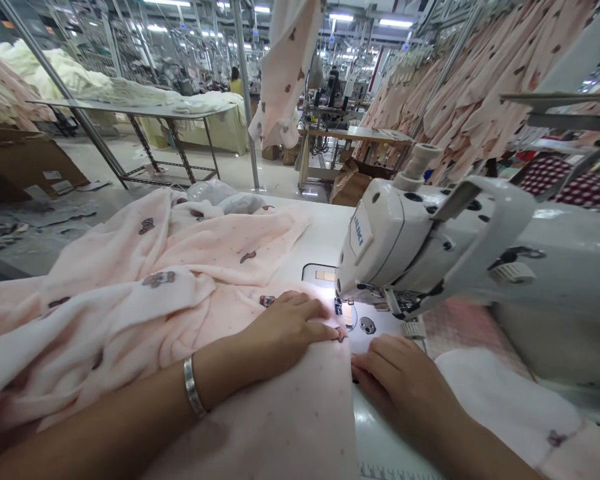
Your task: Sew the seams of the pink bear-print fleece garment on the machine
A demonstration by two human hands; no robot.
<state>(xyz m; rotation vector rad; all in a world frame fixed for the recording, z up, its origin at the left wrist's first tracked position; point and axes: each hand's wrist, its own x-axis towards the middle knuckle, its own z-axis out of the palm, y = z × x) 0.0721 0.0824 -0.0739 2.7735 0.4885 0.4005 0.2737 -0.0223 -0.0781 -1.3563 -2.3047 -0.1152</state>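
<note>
Pale pink fleece fabric (pixel 285 420) with small printed figures spreads across the sewing table, bunched on the left and smooth near the needle. My left hand (pixel 277 333) lies flat on it, fingers stretched toward the presser foot (pixel 338 306), a silver bracelet on the wrist. At the fabric's right edge, just in front of the needle area, my right hand (pixel 405 377) is closed with thumb and index finger pinching that edge. The white sewing machine (pixel 440 240) stands over the lit needle plate, its presser foot at the fabric's edge.
More pink-and-white fabric (pixel 510 400) lies right of my right hand. A ruler strip (pixel 395 472) runs along the table front. Beyond are a metal pole (pixel 247 100), a hanging pink piece (pixel 285 73), a cardboard box (pixel 25 163) and racks of pink garments (pixel 480 80).
</note>
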